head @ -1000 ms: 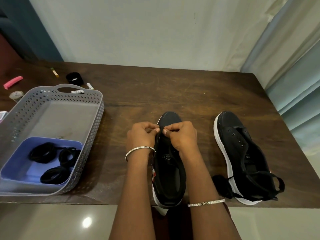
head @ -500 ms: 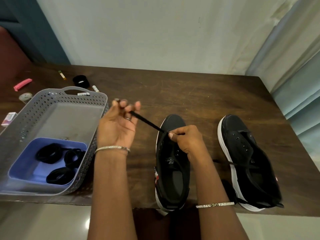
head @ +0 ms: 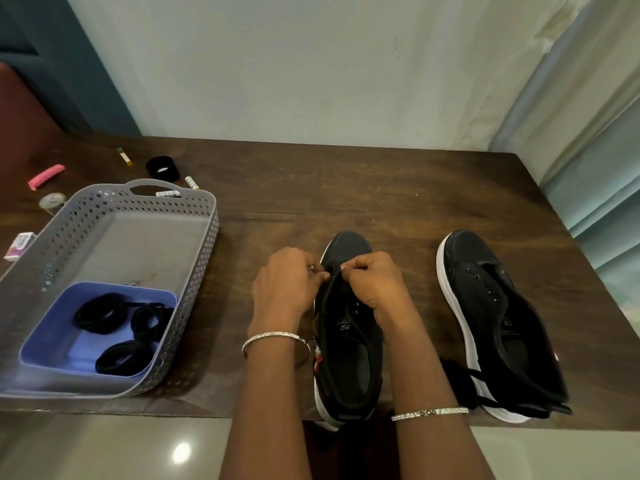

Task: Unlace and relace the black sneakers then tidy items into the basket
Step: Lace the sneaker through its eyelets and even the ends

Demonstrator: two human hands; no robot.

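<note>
Two S-marked black sneakers are counted, the centre sneaker (head: 349, 355) and side sneaker (head: 491, 306), one lace (head: 331, 270) being pinched by left hand (head: 284, 282) and right hand (head: 377, 282).

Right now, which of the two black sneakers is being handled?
The middle sneaker: the left hand and the right hand both pinch at its front eyelets. The other sneaker, farther right, lies untouched.
</note>
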